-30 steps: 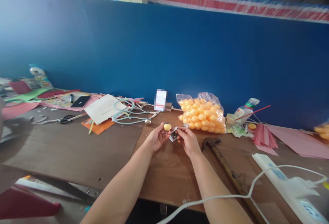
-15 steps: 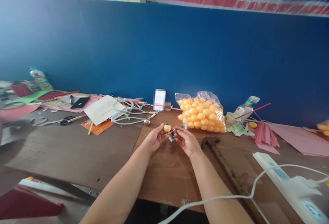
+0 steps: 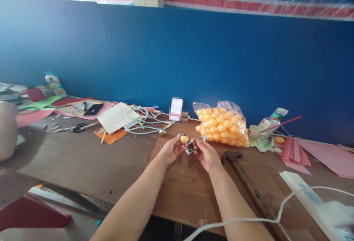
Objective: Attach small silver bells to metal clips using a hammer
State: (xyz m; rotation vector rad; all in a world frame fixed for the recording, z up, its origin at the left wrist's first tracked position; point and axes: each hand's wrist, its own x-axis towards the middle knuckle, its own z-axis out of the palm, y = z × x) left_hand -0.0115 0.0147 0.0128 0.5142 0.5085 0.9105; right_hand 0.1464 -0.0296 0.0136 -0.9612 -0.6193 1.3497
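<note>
My left hand (image 3: 173, 149) is closed on a small yellow ball (image 3: 184, 139) with a dark band at its top, held between thumb and fingers above the table. To its right, the fingertips of my right hand (image 3: 206, 154) are pinched together at a small white box (image 3: 190, 147). Dark little pieces show inside the box. What the right fingers grip, if anything, is hidden. Behind my hands lies a clear plastic bag of orange-yellow balls (image 3: 222, 128). A shiny metal ball (image 3: 162, 132) rests on the table beyond my left hand.
A claw hammer (image 3: 249, 185) lies right of my right arm. A white cable (image 3: 235, 219) crosses that arm from a power strip (image 3: 306, 200). Scissors (image 3: 79, 128), papers (image 3: 117, 117) and pale blue cords (image 3: 141, 123) lie left. A bottle (image 3: 273, 121) leans at back right.
The view has turned slightly left, so everything sits further right. My right fingertips have come to the edge of the white box, whose inside shows more. The ball stays in my left hand.
</note>
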